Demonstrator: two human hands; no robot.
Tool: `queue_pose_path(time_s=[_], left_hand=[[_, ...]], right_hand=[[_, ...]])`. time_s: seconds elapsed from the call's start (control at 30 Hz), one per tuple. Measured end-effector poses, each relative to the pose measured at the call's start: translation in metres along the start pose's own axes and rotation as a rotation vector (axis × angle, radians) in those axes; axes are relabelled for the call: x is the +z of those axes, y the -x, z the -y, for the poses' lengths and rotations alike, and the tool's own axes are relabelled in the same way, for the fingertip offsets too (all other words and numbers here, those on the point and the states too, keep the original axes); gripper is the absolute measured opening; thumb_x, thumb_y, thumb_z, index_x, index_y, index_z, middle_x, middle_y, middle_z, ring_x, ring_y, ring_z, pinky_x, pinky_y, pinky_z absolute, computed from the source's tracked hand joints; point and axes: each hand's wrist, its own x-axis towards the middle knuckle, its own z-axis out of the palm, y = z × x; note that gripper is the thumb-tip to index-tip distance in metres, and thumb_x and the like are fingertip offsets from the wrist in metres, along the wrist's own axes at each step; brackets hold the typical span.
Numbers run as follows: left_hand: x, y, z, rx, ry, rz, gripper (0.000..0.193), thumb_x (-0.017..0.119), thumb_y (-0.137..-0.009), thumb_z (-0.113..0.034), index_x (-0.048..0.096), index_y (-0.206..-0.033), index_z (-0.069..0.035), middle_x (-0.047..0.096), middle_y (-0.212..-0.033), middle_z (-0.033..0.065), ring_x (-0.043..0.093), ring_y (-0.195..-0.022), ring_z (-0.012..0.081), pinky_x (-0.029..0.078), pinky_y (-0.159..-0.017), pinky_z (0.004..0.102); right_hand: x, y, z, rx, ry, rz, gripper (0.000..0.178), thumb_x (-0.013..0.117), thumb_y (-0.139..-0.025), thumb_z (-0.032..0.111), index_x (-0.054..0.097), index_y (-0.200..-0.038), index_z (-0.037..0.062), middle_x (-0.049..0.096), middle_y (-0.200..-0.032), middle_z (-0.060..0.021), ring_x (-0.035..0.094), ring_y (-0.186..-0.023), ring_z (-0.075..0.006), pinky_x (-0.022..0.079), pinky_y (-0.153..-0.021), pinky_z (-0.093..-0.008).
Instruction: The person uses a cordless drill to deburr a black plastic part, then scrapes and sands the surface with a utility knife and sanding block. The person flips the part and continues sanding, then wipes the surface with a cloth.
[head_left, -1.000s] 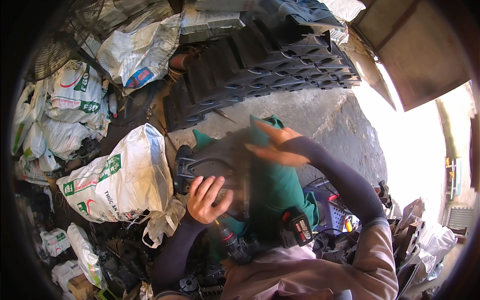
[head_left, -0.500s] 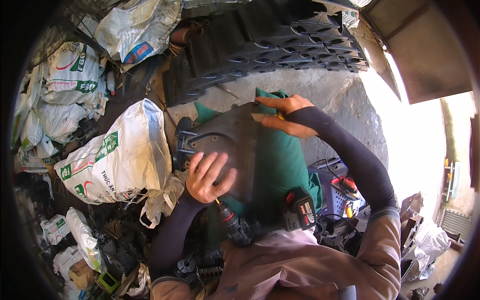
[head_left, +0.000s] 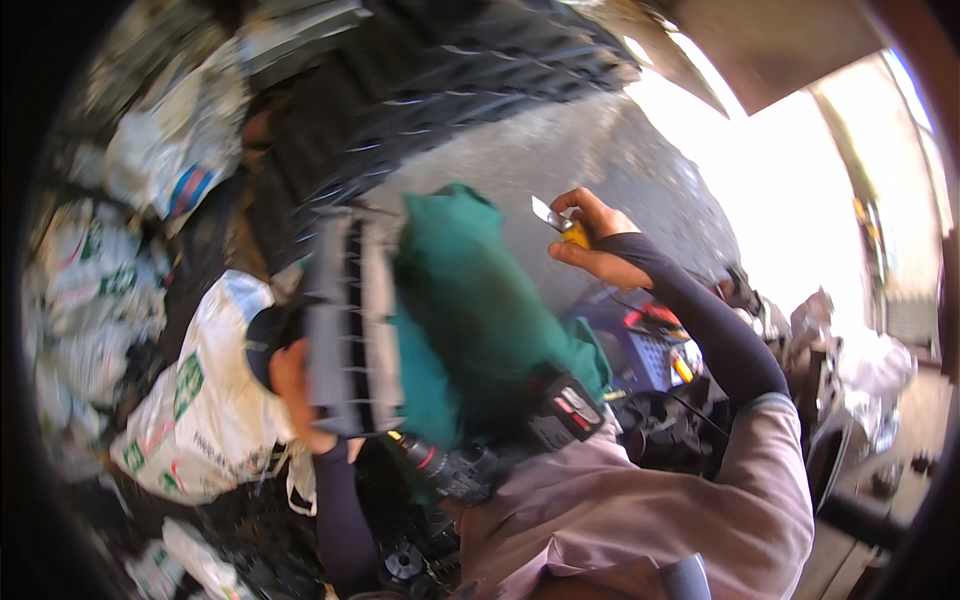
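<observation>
My left hand is closed around the left side of a black plastic part. The part stands tilted up on its edge, with a ribbed, hollow side showing; motion blurs it. Green cloth covers my legs beside it. Off to the right, my right hand holds a yellow utility knife with its blade out, apart from the part. A cordless drill with a red ring lies in my lap, its black battery toward the right.
Stacked black plastic parts stand on the concrete floor ahead. White printed sacks line the left side. A purple basket with tools sits by my right forearm. Clear plastic bags lie farther right.
My left hand has gone from lying spread on the part to gripping its side, and the part has tipped upright and moved left. The knife has come away from it. The view has turned.
</observation>
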Motion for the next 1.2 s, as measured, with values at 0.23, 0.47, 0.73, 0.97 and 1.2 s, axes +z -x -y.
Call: queue_pose_path(time_s=[0.23, 0.47, 0.73, 0.97, 1.2], left_hand=[[-0.052, -0.002, 0.013, -0.946, 0.277, -0.322, 0.039, 0.069, -0.088, -0.031, 0.061, -0.078, 0.006, 0.061, -0.075, 0.0116, 0.057, -0.068, 0.0171, 0.046, -0.066, 0.0315], [-0.047, -0.031, -0.005, -0.983, 0.818, -0.581, 0.047, 0.066, -0.089, -0.031, 0.059, -0.112, 0.010, 0.061, -0.112, 0.0167, 0.058, -0.099, 0.0230, 0.045, -0.088, 0.0343], [-0.004, -0.027, -0.039, -0.905, 1.467, -0.424, 0.053, 0.064, -0.088, -0.020, 0.047, -0.132, 0.003, 0.049, -0.135, 0.0137, 0.046, -0.124, 0.0287, 0.033, -0.108, 0.0440], [0.006, -0.022, -0.046, -0.715, 1.488, -0.275, 0.047, 0.066, -0.086, -0.014, 0.050, -0.129, -0.002, 0.057, -0.122, 0.0118, 0.054, -0.114, 0.0306, 0.040, -0.102, 0.0497], [0.008, -0.010, -0.051, -0.890, 1.271, -0.279, 0.042, 0.068, -0.086, -0.014, 0.054, -0.123, 0.001, 0.060, -0.115, 0.0112, 0.059, -0.104, 0.0276, 0.046, -0.093, 0.0436]], right_hand=[[0.035, 0.120, -0.110, 0.019, 0.134, -0.055, 0.032, 0.071, -0.079, 0.016, 0.058, -0.107, 0.0061, 0.062, -0.101, -0.0179, 0.063, -0.092, -0.0355, 0.050, -0.078, -0.0415], [0.118, 0.213, -0.232, 0.486, 0.274, -0.124, 0.019, 0.062, -0.082, 0.014, 0.060, -0.100, 0.0086, 0.060, -0.096, -0.0182, 0.061, -0.090, -0.0385, 0.050, -0.075, -0.0467], [0.160, 0.247, -0.300, 0.632, 0.468, -0.265, 0.023, 0.058, -0.086, 0.021, 0.062, -0.104, 0.0081, 0.062, -0.099, -0.0163, 0.060, -0.088, -0.0387, 0.049, -0.078, -0.0469], [0.133, 0.228, -0.280, 0.445, 0.554, -0.324, 0.021, 0.056, -0.089, 0.020, 0.061, -0.103, 0.0051, 0.062, -0.095, -0.0152, 0.060, -0.085, -0.0351, 0.049, -0.074, -0.0442], [0.086, 0.198, -0.233, -0.015, 0.558, -0.456, 0.020, 0.053, -0.093, 0.019, 0.060, -0.101, 0.0021, 0.061, -0.090, -0.0142, 0.061, -0.081, -0.0315, 0.050, -0.071, -0.0416]])
